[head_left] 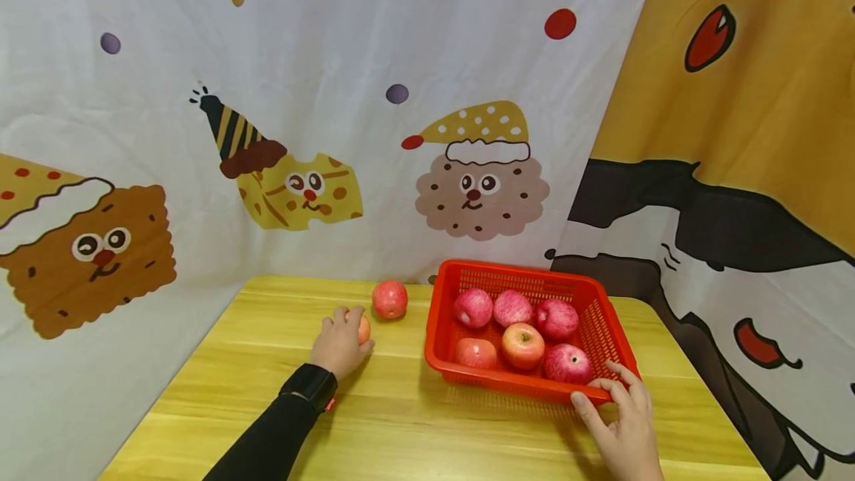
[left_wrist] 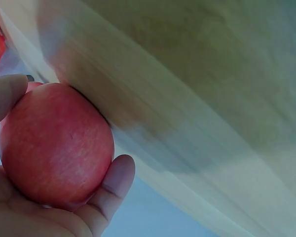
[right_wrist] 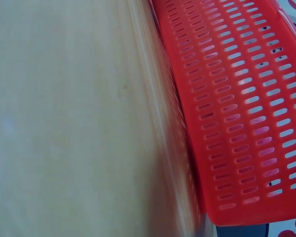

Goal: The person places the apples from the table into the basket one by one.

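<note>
My left hand (head_left: 339,345) grips a red apple (left_wrist: 56,145), with thumb and fingers around its sides; in the head view the hand covers most of it. Just beyond, another red apple (head_left: 390,300) rests on the table, short of the basket. My right hand (head_left: 626,419) holds the rim of a red plastic basket (head_left: 497,381) at its near right corner, thumb on the front edge and fingers over the side. Several apples lie inside, among them a yellowish-red apple (head_left: 523,346). The basket's slotted wall (right_wrist: 232,118) fills the right of the right wrist view.
The wooden-patterned table (head_left: 220,377) carries the basket on its right half. Behind it hangs a white cloth (head_left: 320,36) printed with cartoon snacks. An orange and black printed cloth (head_left: 768,117) hangs along the right side.
</note>
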A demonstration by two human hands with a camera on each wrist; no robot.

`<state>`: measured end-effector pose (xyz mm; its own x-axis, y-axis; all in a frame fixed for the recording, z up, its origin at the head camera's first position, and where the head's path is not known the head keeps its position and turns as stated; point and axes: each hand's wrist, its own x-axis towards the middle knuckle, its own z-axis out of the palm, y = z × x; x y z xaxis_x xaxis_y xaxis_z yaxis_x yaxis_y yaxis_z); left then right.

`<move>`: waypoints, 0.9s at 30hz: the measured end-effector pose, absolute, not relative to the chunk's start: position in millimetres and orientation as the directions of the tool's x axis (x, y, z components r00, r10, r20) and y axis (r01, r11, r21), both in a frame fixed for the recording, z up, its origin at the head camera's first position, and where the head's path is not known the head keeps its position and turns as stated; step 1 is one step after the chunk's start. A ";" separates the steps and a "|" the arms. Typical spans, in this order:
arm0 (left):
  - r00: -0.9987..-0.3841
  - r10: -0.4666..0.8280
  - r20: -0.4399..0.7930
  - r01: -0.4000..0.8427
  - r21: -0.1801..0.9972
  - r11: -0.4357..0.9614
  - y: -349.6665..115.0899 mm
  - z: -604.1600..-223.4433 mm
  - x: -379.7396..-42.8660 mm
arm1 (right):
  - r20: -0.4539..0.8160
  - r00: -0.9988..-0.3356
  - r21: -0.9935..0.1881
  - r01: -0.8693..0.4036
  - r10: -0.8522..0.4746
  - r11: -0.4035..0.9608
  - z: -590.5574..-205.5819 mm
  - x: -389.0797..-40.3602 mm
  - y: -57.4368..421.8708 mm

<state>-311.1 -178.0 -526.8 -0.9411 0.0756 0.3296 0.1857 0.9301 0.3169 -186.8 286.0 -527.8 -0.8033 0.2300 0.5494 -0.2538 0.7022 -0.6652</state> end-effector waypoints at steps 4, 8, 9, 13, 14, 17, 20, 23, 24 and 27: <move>-0.940 0.086 0.329 0.198 0.325 0.925 -175.4 -527.9 -308.5 | 0.551 -0.803 -0.663 -0.254 0.229 0.704 -528.0 -186.7 285.7; -0.931 0.105 0.350 0.227 0.330 0.916 -171.2 -531.2 -307.0 | 0.551 -0.803 -0.663 -0.256 0.227 0.703 -528.4 -186.9 286.1; -0.927 0.112 0.357 0.237 0.329 0.914 -169.6 -531.5 -306.4 | 0.550 -0.804 -0.664 -0.256 0.227 0.703 -528.3 -186.9 286.1; -0.907 0.137 0.398 0.282 0.333 0.900 -159.2 -525.3 -302.4 | 0.548 -0.805 -0.666 -0.255 0.228 0.701 -528.7 -186.9 286.7; -0.898 0.143 0.415 0.297 0.335 0.894 -155.7 -522.6 -301.6 | 0.546 -0.806 -0.668 -0.254 0.228 0.700 -528.9 -186.8 286.9; -0.865 0.142 0.480 0.343 0.361 0.867 -141.8 -509.3 -299.1 | 0.539 -0.810 -0.672 -0.249 0.231 0.697 -529.2 -186.9 288.0; -0.817 0.137 0.560 0.417 0.412 0.810 -123.6 -494.2 -296.9 | 0.533 -0.815 -0.676 -0.246 0.230 0.695 -528.9 -186.9 288.8; -0.766 0.168 0.620 0.512 0.432 0.742 -103.9 -481.4 -293.2 | 0.534 -0.814 -0.676 -0.249 0.227 0.694 -529.2 -187.3 289.2; -0.749 0.187 0.636 0.540 0.423 0.727 -97.4 -478.8 -292.0 | 0.535 -0.814 -0.675 -0.252 0.225 0.693 -529.4 -187.5 289.3; -0.733 0.249 0.633 0.585 0.399 0.707 -80.6 -472.9 -287.9 | 0.538 -0.814 -0.671 -0.255 0.220 0.696 -530.0 -188.3 289.5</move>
